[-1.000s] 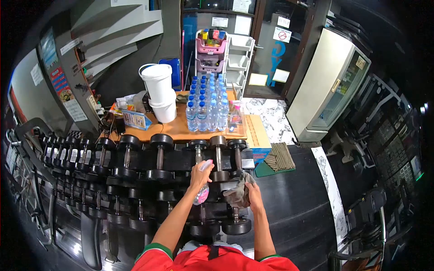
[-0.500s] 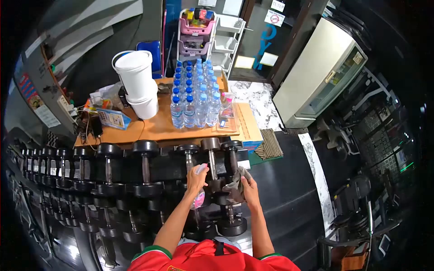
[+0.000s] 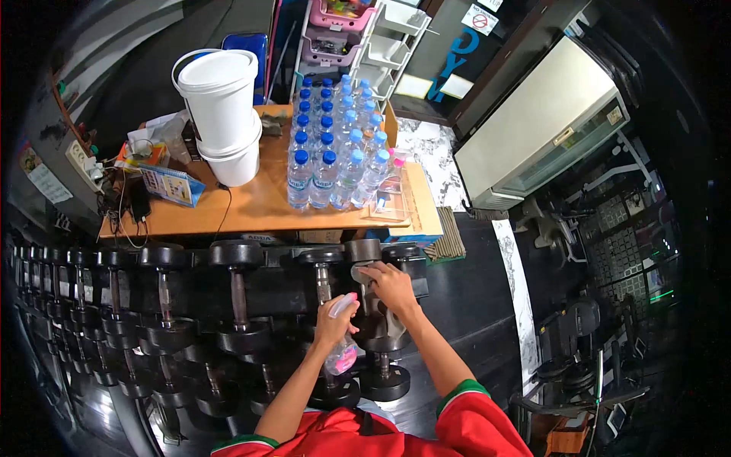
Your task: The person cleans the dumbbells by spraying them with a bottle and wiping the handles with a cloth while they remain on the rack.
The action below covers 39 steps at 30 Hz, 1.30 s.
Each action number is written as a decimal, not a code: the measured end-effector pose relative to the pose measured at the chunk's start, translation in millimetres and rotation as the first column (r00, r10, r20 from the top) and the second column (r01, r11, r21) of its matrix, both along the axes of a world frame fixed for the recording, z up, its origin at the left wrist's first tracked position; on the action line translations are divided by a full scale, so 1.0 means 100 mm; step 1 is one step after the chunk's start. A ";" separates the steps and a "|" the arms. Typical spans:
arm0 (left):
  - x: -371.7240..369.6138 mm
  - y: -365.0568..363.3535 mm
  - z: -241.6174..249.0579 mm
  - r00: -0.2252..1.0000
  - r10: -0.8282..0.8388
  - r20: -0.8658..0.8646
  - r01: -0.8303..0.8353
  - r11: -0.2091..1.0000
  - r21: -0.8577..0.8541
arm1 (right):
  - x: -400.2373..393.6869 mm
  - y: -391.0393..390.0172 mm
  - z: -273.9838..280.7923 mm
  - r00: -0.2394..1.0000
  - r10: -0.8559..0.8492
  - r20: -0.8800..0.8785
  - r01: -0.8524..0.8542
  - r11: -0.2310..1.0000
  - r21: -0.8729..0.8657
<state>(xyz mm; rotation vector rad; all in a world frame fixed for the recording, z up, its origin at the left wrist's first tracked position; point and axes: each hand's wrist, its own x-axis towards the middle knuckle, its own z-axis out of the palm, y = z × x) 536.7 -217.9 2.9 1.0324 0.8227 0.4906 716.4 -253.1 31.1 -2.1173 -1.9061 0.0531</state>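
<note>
My left hand [image 3: 335,324] is wrapped round the neck of a clear spray bottle [image 3: 339,359] with pink parts, held tilted over the rack. My right hand [image 3: 392,291] presses a grey cloth [image 3: 394,326] against a dumbbell [image 3: 363,250], just below its upper head. The cloth drapes down past my fingers and covers part of that dumbbell's handle. Just left of it lies another dumbbell [image 3: 322,278] with a bare metal handle. A further one [image 3: 402,253] sits partly hidden behind my right hand.
More dumbbells [image 3: 240,293] line the two-tier rack to the left. Beyond it, a wooden table [image 3: 266,206] bears rows of water bottles [image 3: 327,164], white buckets [image 3: 221,99] and a desk calendar [image 3: 171,185]. A fridge [image 3: 544,122] stands at the right.
My right hand has moved up and left with the cloth, onto the upper part of the dumbbell. My left hand with the spray bottle is slightly lower. The view has shifted.
</note>
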 end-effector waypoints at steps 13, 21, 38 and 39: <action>-0.03 0.01 0.02 0.998 0.012 0.065 -0.010 1.000 -0.026 | 0.06 -0.01 0.04 0.972 0.167 0.167 -0.135 0.973 -0.186; -0.03 0.00 0.06 0.996 0.041 0.083 -0.038 0.999 -0.034 | -0.02 -0.30 0.10 0.993 0.006 -0.118 -0.038 0.961 -0.275; -0.03 -0.03 0.01 0.990 0.072 0.122 -0.074 0.997 0.012 | 0.04 -0.42 -0.13 0.908 -0.368 -0.199 0.291 0.897 -0.333; -0.03 -0.03 0.00 0.990 0.072 0.124 -0.074 0.997 0.012 | 0.05 -0.42 -0.04 0.966 -0.226 -0.128 0.160 0.905 -0.394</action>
